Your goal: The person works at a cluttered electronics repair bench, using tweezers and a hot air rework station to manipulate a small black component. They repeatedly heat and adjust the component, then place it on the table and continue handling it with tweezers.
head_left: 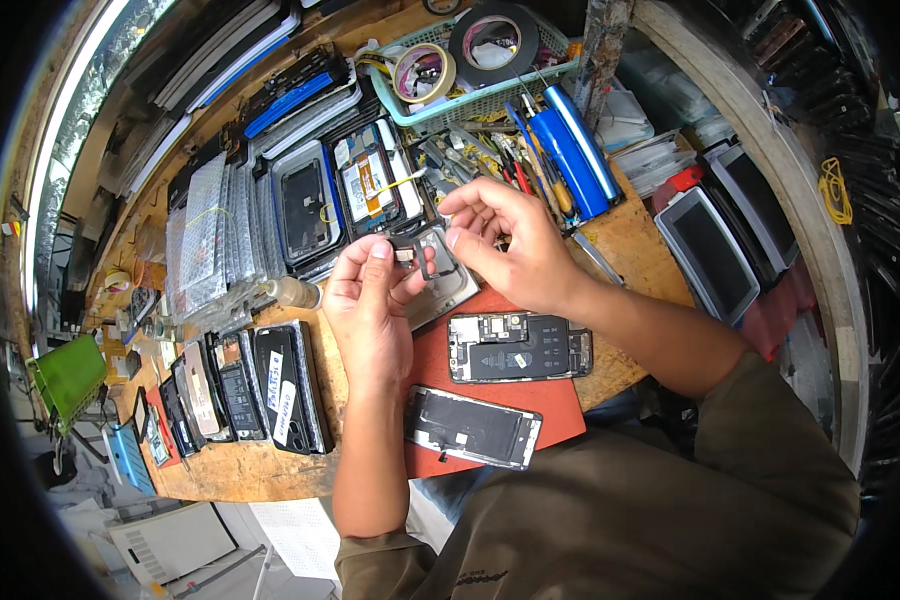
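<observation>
My left hand is raised over the bench, thumb and fingers pinching a small dark phone part with a metallic patch. Close beside it, my right hand has its thumb and fingertips drawn together; anything between them is too small to make out. Below my right hand lies an opened phone, its black battery and inner boards exposed. A detached phone screen, back side up, lies nearer to me on the red mat. Behind my fingers is a pale flat plate, partly hidden.
Bubble-wrapped packs and opened tablets stand at the back left; several phones lean in a row at left. A green basket holds tape rolls. Beside hand tools lies a blue cylinder. A small bottle is near my left wrist.
</observation>
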A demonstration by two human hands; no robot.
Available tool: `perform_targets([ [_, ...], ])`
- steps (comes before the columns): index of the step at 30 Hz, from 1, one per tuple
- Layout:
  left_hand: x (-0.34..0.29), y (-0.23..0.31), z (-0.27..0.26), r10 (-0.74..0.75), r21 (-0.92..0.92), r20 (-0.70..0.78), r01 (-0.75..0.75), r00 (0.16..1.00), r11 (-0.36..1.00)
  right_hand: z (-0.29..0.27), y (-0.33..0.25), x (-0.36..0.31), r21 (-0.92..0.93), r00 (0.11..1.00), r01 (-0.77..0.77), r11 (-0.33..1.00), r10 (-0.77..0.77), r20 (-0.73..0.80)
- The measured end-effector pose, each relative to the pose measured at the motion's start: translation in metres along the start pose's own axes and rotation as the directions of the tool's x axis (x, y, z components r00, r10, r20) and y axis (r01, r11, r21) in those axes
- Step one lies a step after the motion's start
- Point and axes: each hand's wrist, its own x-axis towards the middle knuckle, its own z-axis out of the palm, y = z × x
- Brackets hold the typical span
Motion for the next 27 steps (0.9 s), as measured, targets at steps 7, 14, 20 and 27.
perform_targets([
  [7,-0.0060,-0.0009,0.0051,-0.044,0.080,-0.008,0.044,0.999,0.996,0.0012,0.0027,-0.0021,0.177,0.978,-0.123,0.977,0.088,0.190],
  [14,-0.0039,-0.0025,0.0001,-0.083,0.040,0.041,0.082,0.996,0.996,0.0027,0.0072,-0.0021,0.285,0.967,-0.214,0.935,0.160,0.199],
  [20,-0.0029,-0.0003,0.0003,-0.068,-0.037,0.063,0.070,0.996,0.997,0.0051,0.0084,0.0004,0.389,0.973,-0.222,0.894,0.178,0.146],
  [27,-0.0001,-0.0036,-0.0005,-0.083,0.078,0.094,0.075,0.992,0.994,-0.0017,0.0033,0.0002,0.367,0.955,-0.276,0.888,0.208,0.213],
])
